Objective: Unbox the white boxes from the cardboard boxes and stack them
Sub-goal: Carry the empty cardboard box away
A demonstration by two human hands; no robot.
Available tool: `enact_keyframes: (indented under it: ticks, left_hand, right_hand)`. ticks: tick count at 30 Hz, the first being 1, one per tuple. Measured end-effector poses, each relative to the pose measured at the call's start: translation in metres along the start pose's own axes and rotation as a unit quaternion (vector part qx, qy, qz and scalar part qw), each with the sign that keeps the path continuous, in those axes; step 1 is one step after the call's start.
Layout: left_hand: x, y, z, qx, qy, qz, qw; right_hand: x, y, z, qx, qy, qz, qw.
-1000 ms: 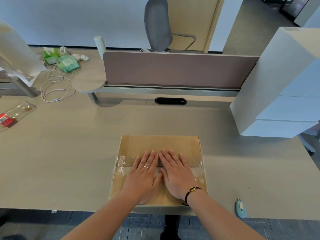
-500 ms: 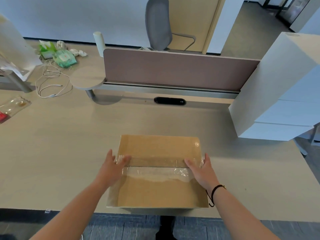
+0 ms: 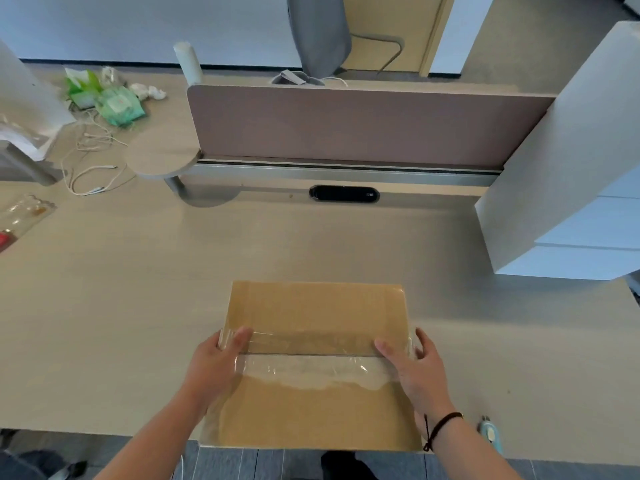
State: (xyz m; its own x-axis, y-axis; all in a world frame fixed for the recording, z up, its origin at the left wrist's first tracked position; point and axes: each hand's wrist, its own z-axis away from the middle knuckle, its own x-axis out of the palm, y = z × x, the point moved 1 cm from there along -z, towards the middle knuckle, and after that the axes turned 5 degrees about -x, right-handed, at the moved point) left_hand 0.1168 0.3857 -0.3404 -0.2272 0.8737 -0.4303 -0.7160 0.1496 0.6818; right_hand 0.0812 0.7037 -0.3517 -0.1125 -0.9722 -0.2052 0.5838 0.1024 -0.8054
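Note:
A flat brown cardboard box (image 3: 313, 313) lies at the desk's front edge, with a clear tape strip across its middle seam. My left hand (image 3: 218, 365) grips the box's left side, thumb on top by the tape. My right hand (image 3: 414, 367) grips the right side the same way, thumb on the tape's end. A stack of white boxes (image 3: 571, 188) stands at the right of the desk, leaning out of frame.
A small light-blue cutter (image 3: 489, 434) lies by the front edge at right. A brown divider panel (image 3: 363, 126) runs across the desk's back. White cables (image 3: 90, 161), green wipe packs (image 3: 114, 102) and a clear plastic pack (image 3: 20, 216) sit at left.
Both hands slid apart from the middle of the box's top to its left and right sides and now grip it there. The box's near edge now hangs slightly past the desk's front.

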Motion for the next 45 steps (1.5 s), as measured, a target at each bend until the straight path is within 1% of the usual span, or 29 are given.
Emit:
enact_keyframes:
  ticks: [3,6,7,9,14,16,20,25,29,32,36,41,45]
  left_hand:
    - [0.001,0.001,0.0,-0.002,-0.004,-0.001,1.0]
    - [0.001,0.002,-0.001,-0.01,-0.019,0.008,1.0]
    - [0.001,0.002,-0.002,-0.012,-0.024,0.012,1.0]
    - [0.0,0.002,-0.002,-0.019,-0.032,0.013,0.999]
    - [-0.002,0.0,-0.003,-0.02,-0.054,0.029,0.998]
    - [-0.004,-0.001,-0.005,-0.029,-0.067,0.038,0.997]
    - [-0.008,0.0,-0.006,-0.045,-0.103,0.07,0.991]
    - [-0.014,0.003,-0.009,-0.039,-0.131,0.079,0.987]
    - [-0.022,0.015,-0.009,0.001,-0.171,0.068,0.983]
    - [-0.028,0.024,-0.012,0.047,-0.21,0.026,0.976]
    - [-0.027,0.038,-0.012,0.107,-0.22,-0.031,0.969]
    - [0.0,0.059,0.013,0.166,-0.239,-0.09,0.953]
    - [0.037,0.073,0.059,0.196,-0.281,-0.118,0.932]
  right_hand:
    - [0.001,0.003,-0.003,0.047,-0.021,-0.03,0.998]
    - [0.003,-0.006,-0.004,0.075,-0.087,-0.057,0.992]
    - [0.003,-0.008,-0.005,0.071,-0.102,-0.055,0.991]
    - [0.004,-0.008,-0.005,0.046,-0.107,-0.04,0.992]
    - [0.01,-0.014,0.001,-0.046,-0.072,0.026,0.996]
    - [0.014,-0.018,0.007,-0.065,-0.055,0.054,0.995]
    - [0.021,-0.024,0.017,-0.052,-0.032,0.084,0.995]
    - [0.02,-0.029,0.026,-0.04,-0.033,0.108,0.993]
    - [0.019,-0.025,0.041,-0.052,-0.006,0.106,0.993]
    - [0.013,-0.018,0.054,-0.061,0.02,0.111,0.992]
    - [0.006,-0.011,0.078,-0.068,0.059,0.091,0.992]
    - [-0.027,0.007,0.117,-0.051,0.129,0.041,0.989]
    - [-0.073,0.023,0.159,-0.059,0.174,0.006,0.983]
